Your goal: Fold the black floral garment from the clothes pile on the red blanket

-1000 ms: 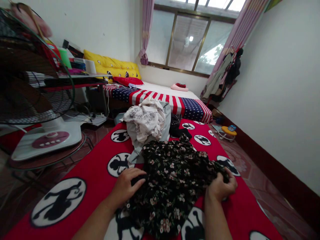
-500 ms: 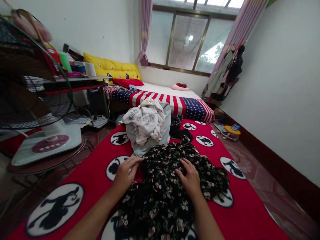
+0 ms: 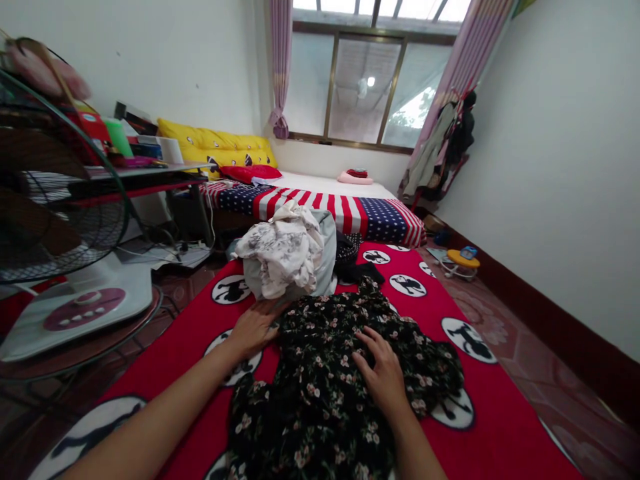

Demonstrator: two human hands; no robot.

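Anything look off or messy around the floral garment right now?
The black floral garment lies rumpled, not flat, on the red blanket, with the left hand at its edge and the right hand pressing on it. Behind it, a pale clothes pile sits heaped unfolded. Nothing looks spilled or damaged.

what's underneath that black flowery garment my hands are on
The black floral garment lies on a red blanket with black-and-white round prints. Whether anything else lies beneath is hidden by the cloth.

Right hand (image 3: 384, 372) moved off the lower-right bunched edge onto the middle of the floral garment (image 3: 340, 373); left hand (image 3: 255, 328) slid up to its upper-left edge.
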